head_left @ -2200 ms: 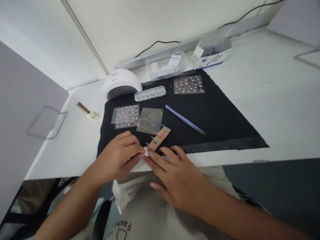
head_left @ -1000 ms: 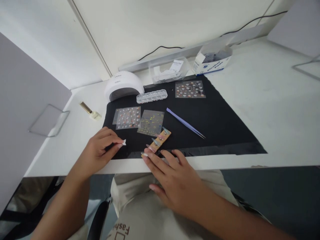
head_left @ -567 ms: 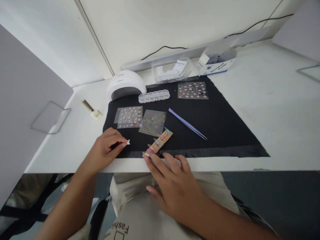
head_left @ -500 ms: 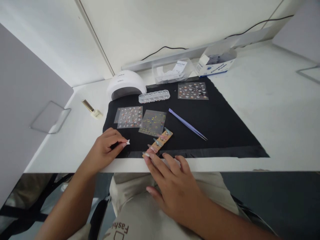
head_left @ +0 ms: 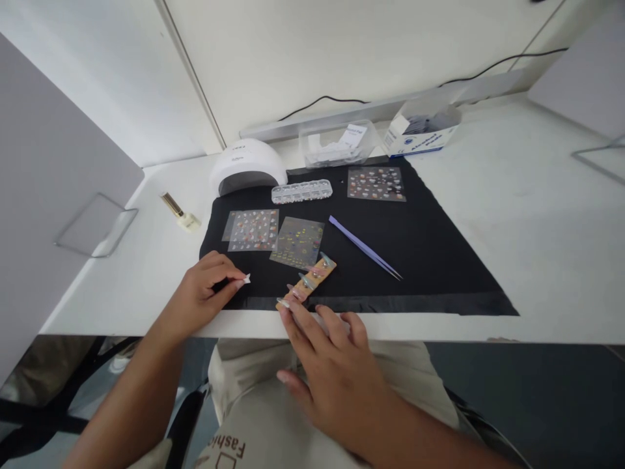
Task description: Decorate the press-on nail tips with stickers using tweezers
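My left hand (head_left: 208, 293) pinches a small white piece (head_left: 247, 279) between thumb and fingertips, just above the front left of the black mat (head_left: 420, 260). Fingers spread, my right hand (head_left: 332, 358) has its fingertips at the near end of a tan strip (head_left: 312, 277) that bears several pink and teal false nails. Behind the strip lies a clear sheet with yellow and blue stickers (head_left: 297, 242). Two overlapping sticker sheets (head_left: 254, 229) are to its left, and purple tweezers (head_left: 365, 247) lie to its right.
At the back stand a white nail lamp (head_left: 249, 163), a clear tub (head_left: 336, 146) and an alcohol pad box (head_left: 422, 133). A rhinestone case (head_left: 301, 191) and another sticker sheet (head_left: 375, 184) lie on the mat. A polish bottle (head_left: 180, 213) lies on the left.
The view has shifted slightly. Both hands keep nearly the same pose, the left still pinching the white piece and the right still at the strip's near end.
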Tool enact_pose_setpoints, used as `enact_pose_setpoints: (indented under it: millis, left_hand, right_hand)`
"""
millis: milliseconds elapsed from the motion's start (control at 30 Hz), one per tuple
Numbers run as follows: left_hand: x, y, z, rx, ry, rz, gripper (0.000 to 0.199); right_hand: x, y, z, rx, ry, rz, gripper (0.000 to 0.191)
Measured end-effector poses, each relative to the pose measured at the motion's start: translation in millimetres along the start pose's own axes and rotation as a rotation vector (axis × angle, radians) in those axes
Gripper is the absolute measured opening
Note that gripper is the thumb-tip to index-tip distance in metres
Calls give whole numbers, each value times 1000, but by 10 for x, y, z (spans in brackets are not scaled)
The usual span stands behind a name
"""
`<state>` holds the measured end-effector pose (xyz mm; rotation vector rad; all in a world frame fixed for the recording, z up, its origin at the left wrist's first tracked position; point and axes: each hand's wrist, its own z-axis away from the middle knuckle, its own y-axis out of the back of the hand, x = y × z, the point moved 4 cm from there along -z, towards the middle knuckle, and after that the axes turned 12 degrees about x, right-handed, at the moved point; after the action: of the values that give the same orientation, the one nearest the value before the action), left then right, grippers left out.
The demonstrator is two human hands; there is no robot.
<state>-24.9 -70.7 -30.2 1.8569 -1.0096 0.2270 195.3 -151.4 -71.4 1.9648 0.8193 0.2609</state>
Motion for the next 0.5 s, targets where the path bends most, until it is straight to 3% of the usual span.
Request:
enact_pose_setpoints:
  millis: [300, 500]
  left_hand:
    - [-21, -12, 11, 5, 25, 16, 13]
    - [-47, 105, 10, 53, 27, 9, 13]
  right_hand:
    - [-36, -40, 39, 26, 18, 7, 64]
    - [141, 246, 151, 75, 164, -53, 49]
